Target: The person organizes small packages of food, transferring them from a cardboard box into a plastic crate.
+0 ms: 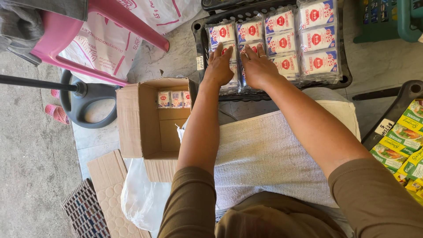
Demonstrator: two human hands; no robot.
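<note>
A black plastic crate holds rows of clear-wrapped packs of small white sachets with red marks. My left hand lies flat, fingers apart, on the nearest pack in the left column. Right beside it, my right hand, a ring on one finger, presses flat on the neighbouring pack. Neither hand grips anything. A grey towel covers my lap below the crate.
An open cardboard box with a few sachet packs at its far end stands left of my arm. A pink plastic chair, a white sack, a black fan base, flattened cardboard and green-yellow packets at right surround me.
</note>
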